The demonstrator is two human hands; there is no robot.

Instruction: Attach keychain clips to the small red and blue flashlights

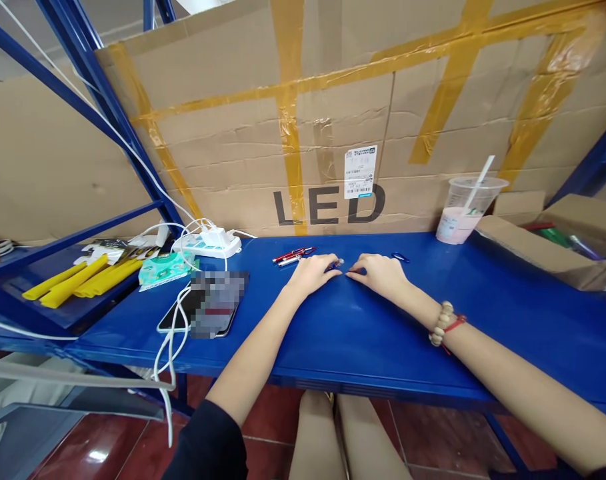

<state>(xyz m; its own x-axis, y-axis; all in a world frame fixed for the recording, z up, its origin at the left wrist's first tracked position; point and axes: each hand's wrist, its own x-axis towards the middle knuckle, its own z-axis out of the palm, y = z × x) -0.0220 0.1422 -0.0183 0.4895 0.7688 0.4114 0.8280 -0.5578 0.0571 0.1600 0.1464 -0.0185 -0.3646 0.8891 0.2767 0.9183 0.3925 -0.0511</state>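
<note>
Where sight fails: blue pen (341,265) is mostly covered by fingers; only a short silver-blue stretch shows, so I cannot tell whether it is one piece or two. Phone (209,308) face is blurred out. Cardboard box (527,248) is cut off at the right edge, its contents unclear.
Left hand (313,272): knuckles up on the blue table (363,333), fingers curled narrow onto the pen's left end.
Right hand (381,273): fingertips pinched close on the pen's right end; bead bracelet (442,323) on the wrist.
Pen position: on the table between the two hands, toward the back, near the taped cardboard sheet (333,100).
Pen axis: long axis runs left to right, roughly parallel to the table's front edge; which end is the tip cannot be told.
Counts: hands 2; red pens (293,254) at least 2, lying just left of the left hand; small blue piece (400,257) 1, behind the right hand; cup (463,212) 1, with 1 straw; power strip (209,244) 1; yellow tubes (83,280) several, exact count unclear.
</note>
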